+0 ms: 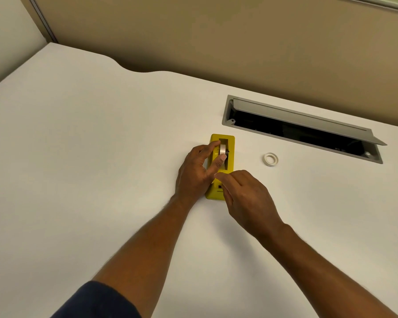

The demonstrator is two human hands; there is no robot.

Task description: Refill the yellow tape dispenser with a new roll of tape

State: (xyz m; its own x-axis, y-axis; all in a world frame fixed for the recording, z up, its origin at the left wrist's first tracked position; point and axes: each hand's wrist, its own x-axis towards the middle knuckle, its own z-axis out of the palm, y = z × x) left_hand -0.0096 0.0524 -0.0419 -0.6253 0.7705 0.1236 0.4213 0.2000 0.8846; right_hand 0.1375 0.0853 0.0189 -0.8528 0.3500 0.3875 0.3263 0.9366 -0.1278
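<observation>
The yellow tape dispenser (229, 152) stands on the white desk (101, 157), long axis running away from me. A white tape roll (222, 149) sits upright in its slot. My left hand (196, 173) clasps the dispenser's left side, with the thumb pressed on the roll. My right hand (246, 196) hovers over the dispenser's near end, where its fingertips are pinched together; whether they hold a tape end I cannot tell. A second white tape roll (271, 159) lies flat on the desk to the right of the dispenser.
An open grey cable hatch (303, 127) with a raised lid is set into the desk at the back right. A beige partition wall (216, 37) rises behind the desk's curved rear edge.
</observation>
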